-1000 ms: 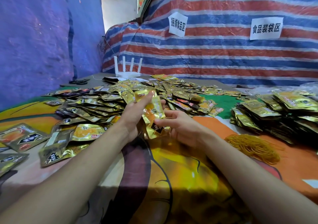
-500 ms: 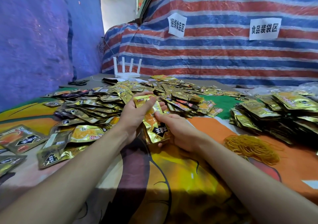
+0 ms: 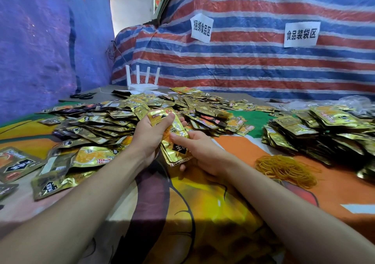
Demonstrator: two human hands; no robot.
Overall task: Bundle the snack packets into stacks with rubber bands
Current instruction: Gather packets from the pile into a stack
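Note:
A small stack of gold snack packets (image 3: 175, 142) is held upright between both hands above the table's middle. My left hand (image 3: 149, 136) grips the stack's upper end, thumb across a top packet. My right hand (image 3: 199, 151) holds the lower part, thumb on the front and fingers underneath. A broad heap of loose gold packets (image 3: 113, 121) spreads behind and to the left. A pile of yellow rubber bands (image 3: 284, 170) lies to the right of my right hand. No band is seen on the held stack.
Bundled packet stacks (image 3: 316, 134) crowd the right side. Several loose packets (image 3: 18, 163) lie at the near left. A white router (image 3: 142, 81) and black scissors (image 3: 83, 96) sit at the back. A striped tarp with two paper signs hangs behind. The colourful cloth (image 3: 213, 213) covers the table.
Both hands have shifted slightly on the stack; my left thumb now lies over a top packet, and the stack has been drawn closer together between the hands.

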